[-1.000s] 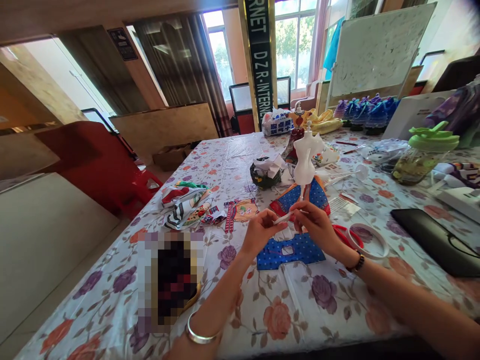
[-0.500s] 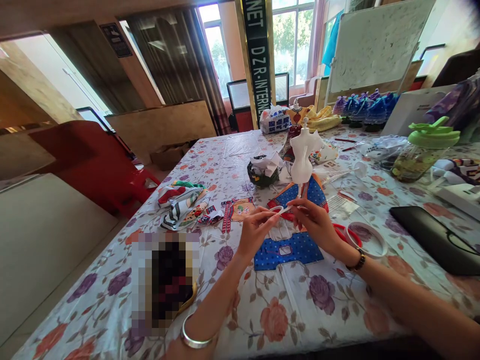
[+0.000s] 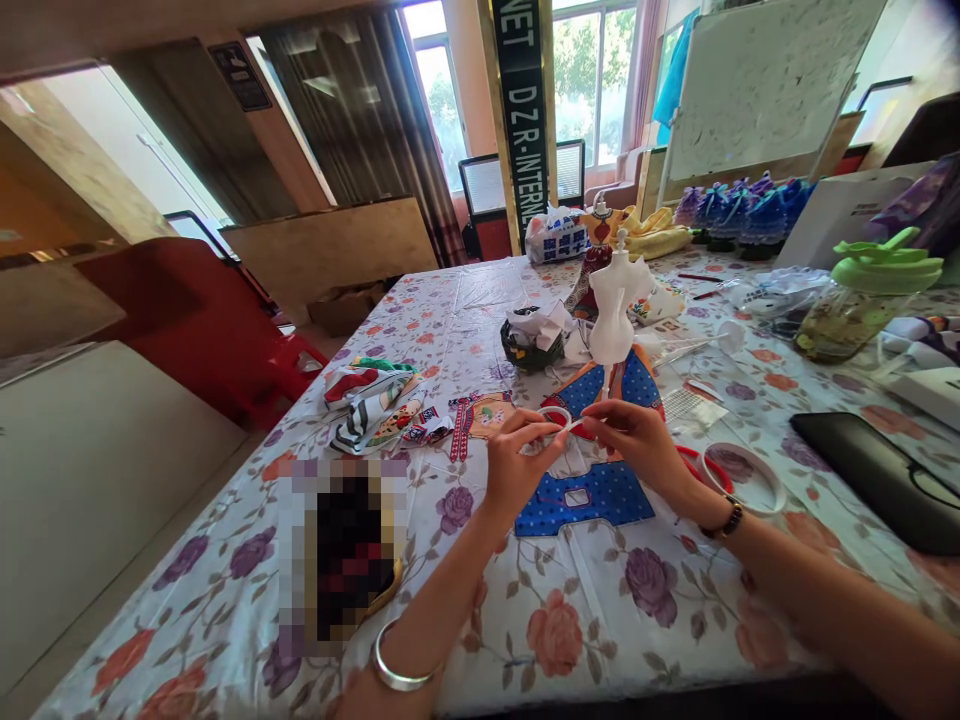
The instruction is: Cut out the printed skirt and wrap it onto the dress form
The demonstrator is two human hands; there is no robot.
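Note:
My left hand pinches a narrow white strip of tape between thumb and fingers. At the strip's other end, the fingertips of my right hand are closed on it. A small white ring, which looks like a tape roll, shows just behind my left fingers. Below both hands lies a blue dotted fabric piece with a pale rectangle in it. Another blue fabric piece with orange and red edging is spread behind my right hand, at the foot of a white dress form.
Right of my wrist lie a large white ring and a red ring, near a black case. Crumpled fabrics and a blurred-out object are on the left. A dark basket and a green-lidded jar stand farther back.
My hands keep hold of the white strip, with the right hand turned slightly and more of the white ring showing. The whole view has shifted a little.

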